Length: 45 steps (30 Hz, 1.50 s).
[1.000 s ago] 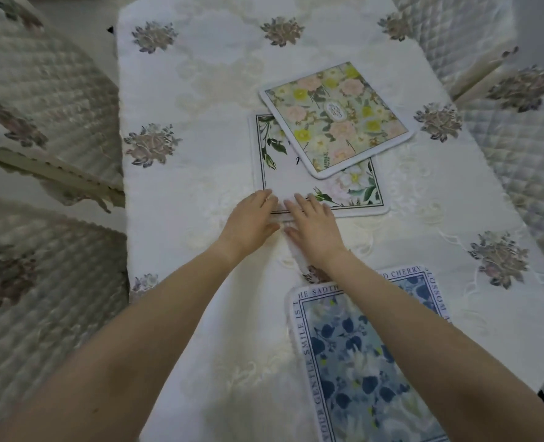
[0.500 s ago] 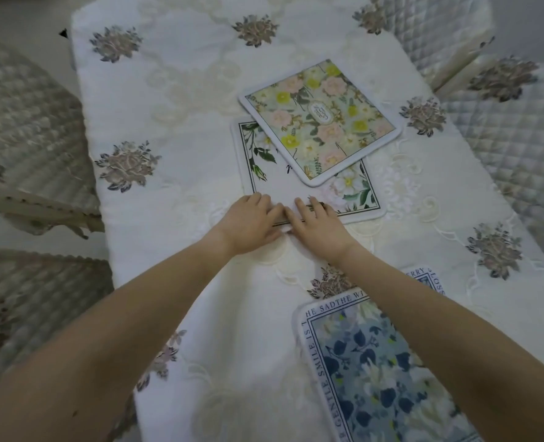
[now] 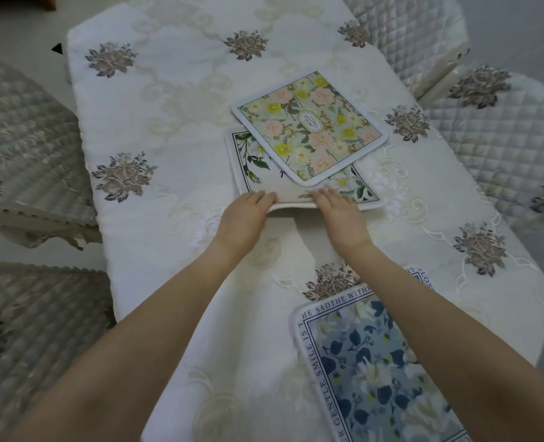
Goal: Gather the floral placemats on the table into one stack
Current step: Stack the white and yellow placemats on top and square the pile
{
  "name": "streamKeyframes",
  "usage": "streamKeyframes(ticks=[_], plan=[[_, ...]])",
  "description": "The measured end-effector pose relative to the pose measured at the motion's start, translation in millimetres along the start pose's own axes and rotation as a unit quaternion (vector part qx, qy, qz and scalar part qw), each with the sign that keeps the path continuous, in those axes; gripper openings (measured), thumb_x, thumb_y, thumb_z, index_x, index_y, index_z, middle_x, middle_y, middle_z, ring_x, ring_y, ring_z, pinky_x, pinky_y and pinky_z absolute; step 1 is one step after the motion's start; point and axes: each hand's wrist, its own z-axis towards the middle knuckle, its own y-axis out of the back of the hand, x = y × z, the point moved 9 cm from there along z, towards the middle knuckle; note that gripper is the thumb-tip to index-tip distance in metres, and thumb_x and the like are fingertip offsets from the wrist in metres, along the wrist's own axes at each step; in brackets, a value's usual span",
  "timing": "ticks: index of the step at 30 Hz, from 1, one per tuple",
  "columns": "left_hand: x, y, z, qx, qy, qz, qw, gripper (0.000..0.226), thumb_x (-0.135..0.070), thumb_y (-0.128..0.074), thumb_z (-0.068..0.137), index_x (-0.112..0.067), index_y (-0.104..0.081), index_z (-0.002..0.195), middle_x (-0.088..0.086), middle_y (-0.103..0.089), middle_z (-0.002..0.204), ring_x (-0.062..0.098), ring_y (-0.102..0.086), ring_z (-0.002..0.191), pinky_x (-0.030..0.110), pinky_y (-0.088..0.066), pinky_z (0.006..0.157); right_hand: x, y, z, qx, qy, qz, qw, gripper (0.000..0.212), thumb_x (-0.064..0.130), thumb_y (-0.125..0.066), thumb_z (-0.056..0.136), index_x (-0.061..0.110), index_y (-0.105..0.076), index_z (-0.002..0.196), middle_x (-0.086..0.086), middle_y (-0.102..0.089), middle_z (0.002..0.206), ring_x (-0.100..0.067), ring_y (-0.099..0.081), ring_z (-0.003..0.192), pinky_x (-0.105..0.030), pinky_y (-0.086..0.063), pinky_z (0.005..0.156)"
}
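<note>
The white leaf-print placemat lies mid-table under the pink-and-yellow placemat, which sits skewed on top of it. Your left hand and right hand each grip its near edge, which is raised off the tablecloth. The blue placemat lies apart, nearer you, under your right forearm.
</note>
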Motion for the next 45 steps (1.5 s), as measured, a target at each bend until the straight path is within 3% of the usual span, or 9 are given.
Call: streamKeyframes(ticks=[2,4,9,12,18,30,36,45], plan=[[-9.8,12.4,-9.2,-0.052,0.013,-0.027,0.998,0.05,0.012,-0.053,0.08,-0.004,-0.05,0.127,0.025,-0.056,0.127,0.043,-0.051,0.118,0.047,-0.042,0.1,2.5,29.6,-5.9,-0.097,0.004,0.002,0.995,0.064,-0.023,-0.049,0.075,0.004,-0.046,0.134,-0.021,-0.051,0.138,-0.038,-0.043,0.132,-0.055,-0.031,0.11],[-20.7,13.9,-22.4,-0.064,0.015,-0.034,0.997,0.052,0.013,-0.054,0.08,-0.003,-0.049,0.129,0.028,-0.052,0.132,0.045,-0.047,0.123,0.049,-0.035,0.106,3.8,39.8,-23.5,-0.131,0.004,0.001,0.991,0.062,-0.022,-0.052,0.074,0.002,-0.049,0.131,-0.022,-0.055,0.133,-0.04,-0.047,0.128,-0.058,-0.035,0.107],[-40.9,-17.3,-57.6,0.047,0.016,-0.016,0.999,0.045,-0.004,-0.046,0.092,-0.008,-0.039,0.137,0.023,-0.039,0.145,0.038,-0.034,0.135,0.042,-0.021,0.115,0.2,2.3,-66.5,0.029,0.012,-0.008,0.999,0.077,-0.017,-0.056,0.076,0.011,-0.032,0.143,-0.015,-0.036,0.15,-0.031,-0.027,0.141,-0.051,-0.018,0.116],[-49.8,-23.2,-71.9,0.061,0.031,0.002,0.998,0.046,-0.011,-0.045,0.095,-0.011,-0.035,0.14,0.02,-0.036,0.148,0.036,-0.031,0.137,0.04,-0.019,0.116,-1.6,2.0,-81.3,0.035,0.021,-0.009,0.999,0.075,-0.01,-0.063,0.075,0.01,-0.034,0.141,-0.015,-0.038,0.149,-0.032,-0.029,0.14,-0.052,-0.02,0.115],[-86.6,-19.9,-91.6,0.057,0.018,0.031,0.998,0.05,-0.042,-0.031,0.097,-0.019,-0.031,0.141,0.015,-0.039,0.147,0.032,-0.031,0.137,0.043,-0.021,0.116,-7.3,19.1,-108.7,0.012,0.036,-0.023,0.999,0.077,-0.02,-0.052,0.074,0.011,-0.032,0.142,-0.014,-0.038,0.149,-0.031,-0.03,0.14,-0.052,-0.022,0.114],[-171.5,-41.7,-156.0,0.076,-0.014,0.0,0.997,0.044,-0.034,-0.032,0.1,-0.021,-0.033,0.142,0.009,-0.039,0.148,0.026,-0.032,0.138,0.036,-0.024,0.114,-24.3,23.8,-209.2,0.045,0.093,-0.051,0.993,0.057,-0.003,-0.046,0.09,0.008,-0.029,0.144,-0.015,-0.036,0.15,-0.032,-0.029,0.14,-0.05,-0.019,0.113],[-204.3,-73.6,-185.2,0.106,-0.017,0.009,0.994,0.046,-0.034,-0.03,0.1,-0.022,-0.027,0.144,0.01,-0.035,0.15,0.028,-0.029,0.139,0.036,-0.022,0.115,-43.7,10.1,-254.1,0.084,0.103,-0.084,0.988,0.066,-0.004,-0.044,0.09,0.013,-0.016,0.148,-0.009,-0.025,0.156,-0.027,-0.021,0.143,-0.045,-0.016,0.116],[-246.4,-111.0,-223.1,0.119,-0.035,0.045,0.991,0.048,-0.036,-0.028,0.1,-0.022,-0.023,0.145,0.011,-0.029,0.153,0.029,-0.024,0.141,0.04,-0.022,0.117,-66.8,-3.1,-317.7,0.087,0.133,-0.087,0.983,0.059,0.0,-0.039,0.093,0.009,-0.019,0.147,-0.013,-0.027,0.155,-0.031,-0.023,0.142,-0.047,-0.018,0.116]])
